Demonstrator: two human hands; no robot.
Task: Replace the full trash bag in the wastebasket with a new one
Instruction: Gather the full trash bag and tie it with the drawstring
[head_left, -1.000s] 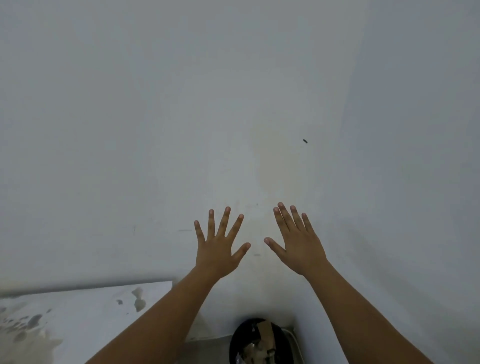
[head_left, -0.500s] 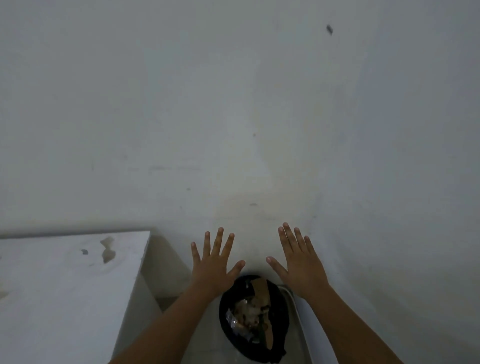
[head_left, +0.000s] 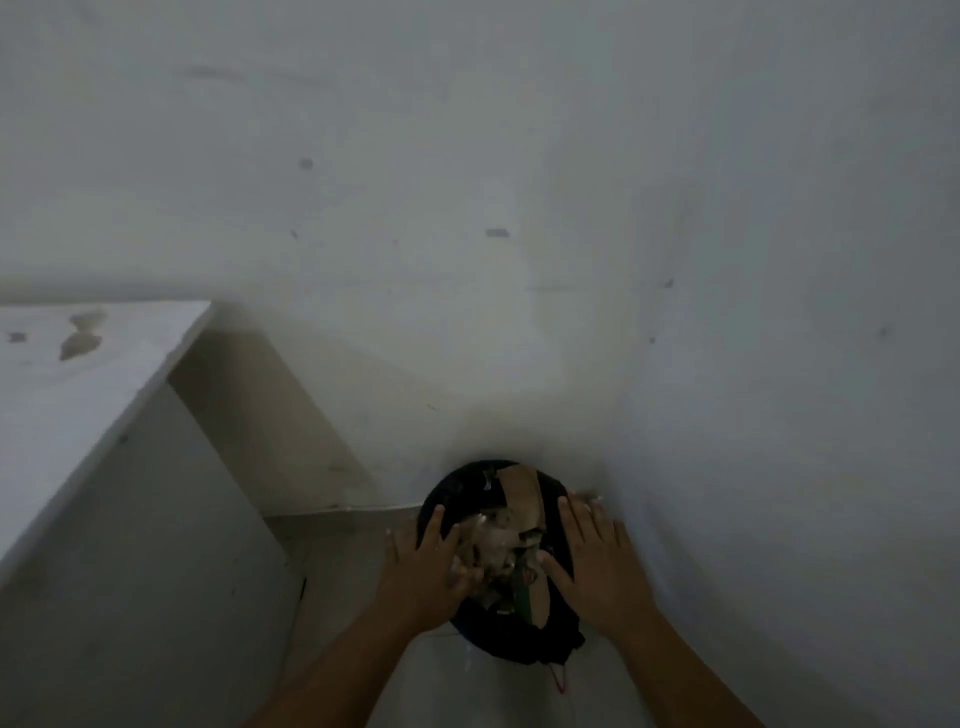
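Note:
A round wastebasket lined with a black trash bag (head_left: 519, 636) stands on the floor in the wall corner. It is full of trash (head_left: 506, 540), with a strip of brown cardboard (head_left: 524, 493) sticking out. My left hand (head_left: 421, 571) is spread over the left side of the bag's rim, fingers apart. On the right side of the rim my right hand (head_left: 597, 561) is spread the same way. Neither hand grips anything that I can see. The basket's own body is hidden under the bag.
A white table or counter (head_left: 78, 395) with stains stands at the left, its side panel reaching the floor. White walls (head_left: 779, 364) close in behind and to the right of the basket. A thin red cord (head_left: 558, 678) hangs from the bag's near edge.
My view has tilted down, so the basket now sits higher in frame. Both open hands have come down from in front of the wall to the two sides of the bag's rim.

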